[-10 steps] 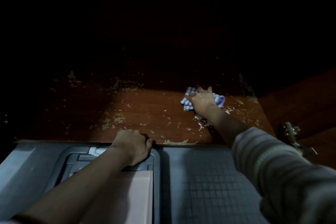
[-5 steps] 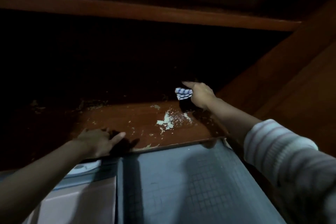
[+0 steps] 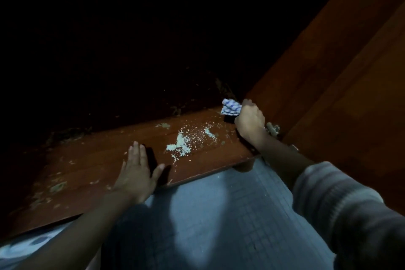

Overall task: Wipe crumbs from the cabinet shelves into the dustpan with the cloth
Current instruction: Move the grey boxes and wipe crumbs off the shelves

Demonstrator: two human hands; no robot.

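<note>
A blue-and-white checked cloth (image 3: 230,107) is bunched in my right hand (image 3: 249,120), at the right end of the brown cabinet shelf (image 3: 92,166) beside the side wall. A pale heap of crumbs (image 3: 180,145) lies on the shelf, left of that hand, with smaller specks scattered around it. My left hand (image 3: 137,171) rests flat on the shelf near its front edge, fingers spread, holding nothing. The dustpan does not show in this frame.
The back of the cabinet is dark. A brown side panel (image 3: 328,61) rises on the right, with a metal hinge (image 3: 272,130) just behind my right wrist. Grey tiled floor (image 3: 230,215) lies below the shelf edge. A pale patterned surface (image 3: 24,245) shows at bottom left.
My left hand let go of the dustpan, which has left the view, and now lies flat on the shelf. My right hand drew the cloth to the right end, leaving the crumb heap exposed.
</note>
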